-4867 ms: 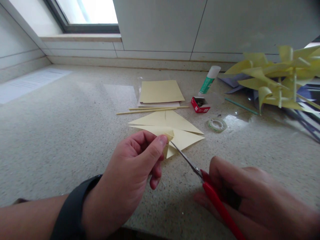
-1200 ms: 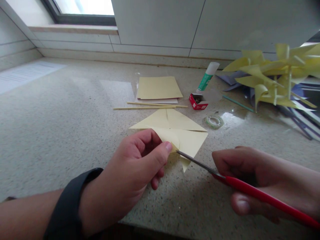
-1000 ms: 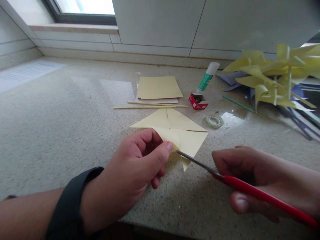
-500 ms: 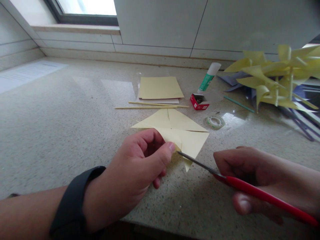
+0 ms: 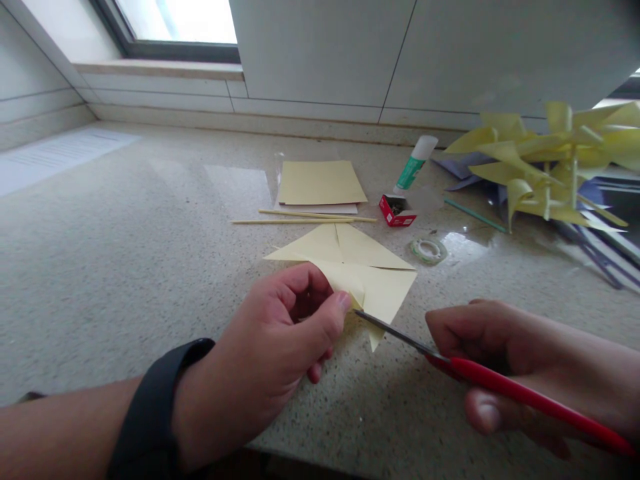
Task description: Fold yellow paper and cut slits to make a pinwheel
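A pale yellow square of paper (image 5: pixel 383 287) with slits cut toward its middle lies on the counter, one corner pointing at me. My left hand (image 5: pixel 280 333) pinches its near left part between thumb and fingers. Red-handled scissors (image 5: pixel 505 377) are held in my right hand (image 5: pixel 520 360). Their blades reach left across the near corner of the paper, tips close to my left thumb. The blades look nearly closed. A small pointed flap of paper shows below them. My left fingers hide the paper's left near edge.
Behind the paper lie thin wooden sticks (image 5: pixel 300 221) and a stack of yellow paper (image 5: pixel 323 181). To their right are a red box (image 5: pixel 397 212), a glue stick (image 5: pixel 415 163), a tape roll (image 5: pixel 429 250) and a green stick (image 5: pixel 475 215). Yellow pinwheels (image 5: pixel 545 160) pile at the far right.
The whole view has shifted slightly, with things sitting a little lower in the picture. Both hands, the paper and the scissors keep nearly the same places relative to one another.
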`<state>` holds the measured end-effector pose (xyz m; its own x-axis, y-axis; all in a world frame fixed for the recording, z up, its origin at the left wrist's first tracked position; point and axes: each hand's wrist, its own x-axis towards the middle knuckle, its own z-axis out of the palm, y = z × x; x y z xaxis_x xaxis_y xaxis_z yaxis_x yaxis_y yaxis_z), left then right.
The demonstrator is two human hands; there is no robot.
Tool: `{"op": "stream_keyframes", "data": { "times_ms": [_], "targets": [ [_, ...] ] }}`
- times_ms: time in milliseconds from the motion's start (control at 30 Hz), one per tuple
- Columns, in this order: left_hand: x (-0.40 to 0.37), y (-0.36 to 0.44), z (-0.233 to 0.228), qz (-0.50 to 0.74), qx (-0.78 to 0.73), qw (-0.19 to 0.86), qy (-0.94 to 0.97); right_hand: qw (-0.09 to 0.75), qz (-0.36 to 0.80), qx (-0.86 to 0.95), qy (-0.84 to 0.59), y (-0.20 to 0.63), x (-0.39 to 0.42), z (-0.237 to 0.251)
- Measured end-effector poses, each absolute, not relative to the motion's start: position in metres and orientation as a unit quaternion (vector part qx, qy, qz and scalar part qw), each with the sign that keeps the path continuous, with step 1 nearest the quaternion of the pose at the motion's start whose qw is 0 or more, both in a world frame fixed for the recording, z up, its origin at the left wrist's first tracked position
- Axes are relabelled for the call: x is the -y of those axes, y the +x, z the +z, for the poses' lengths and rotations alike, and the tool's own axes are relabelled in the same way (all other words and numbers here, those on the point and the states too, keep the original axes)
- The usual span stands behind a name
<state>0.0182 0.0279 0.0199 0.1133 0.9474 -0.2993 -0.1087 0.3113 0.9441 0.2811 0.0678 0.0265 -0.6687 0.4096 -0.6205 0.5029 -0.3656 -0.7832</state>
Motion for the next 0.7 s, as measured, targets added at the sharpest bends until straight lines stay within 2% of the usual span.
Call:
{"op": "stream_keyframes", "data": {
  "times_ms": [700],
  "targets": [
    [-0.029,0.018,0.012,0.428,-0.494,0.624,0.428,0.026,-0.740,-0.548,0.388,0.288,-0.071,0.016]
  ]
}}
